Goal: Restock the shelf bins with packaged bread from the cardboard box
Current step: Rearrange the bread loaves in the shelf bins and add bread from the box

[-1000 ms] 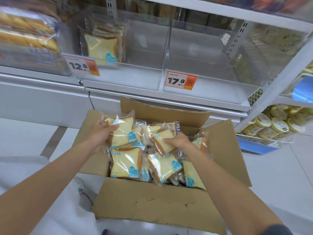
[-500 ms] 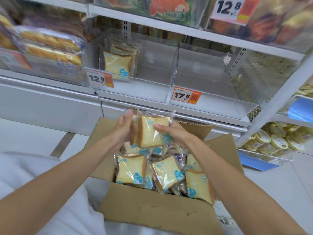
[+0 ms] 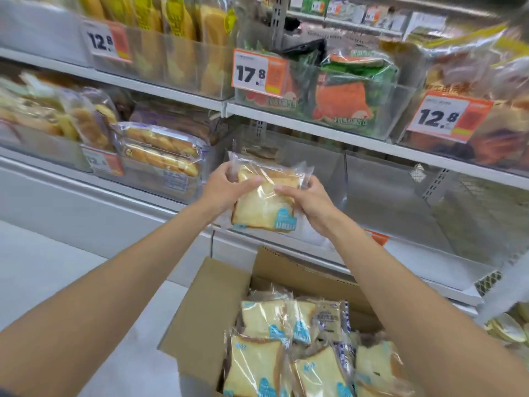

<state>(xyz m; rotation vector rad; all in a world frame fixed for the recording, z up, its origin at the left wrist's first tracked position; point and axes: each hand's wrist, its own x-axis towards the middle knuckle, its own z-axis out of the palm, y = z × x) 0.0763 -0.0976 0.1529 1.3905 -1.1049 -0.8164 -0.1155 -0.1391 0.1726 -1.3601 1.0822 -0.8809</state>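
Both hands hold a stack of clear-wrapped sliced bread packs [image 3: 264,209] up in front of a clear shelf bin [image 3: 320,167] on the lowest shelf. My left hand [image 3: 226,186] grips the stack's upper left side, thumb across the front. My right hand [image 3: 307,200] grips its right side. Behind the stack, more bread packs [image 3: 260,151] show inside that bin. The open cardboard box [image 3: 200,316] sits below on the floor, with several bread packs [image 3: 289,348] inside.
A second clear bin [image 3: 400,202] stands to the right of the first. To the left are bins of long bread rolls [image 3: 160,156]. Upper shelves carry packaged goods and price tags 12.8 [image 3: 440,117] and 17.8 [image 3: 252,74]. White floor lies left of the box.
Both hands lifted bread packs out of the box, brought them together and raised them to the lower shelf bin. The view tilted upward, showing the higher shelves.
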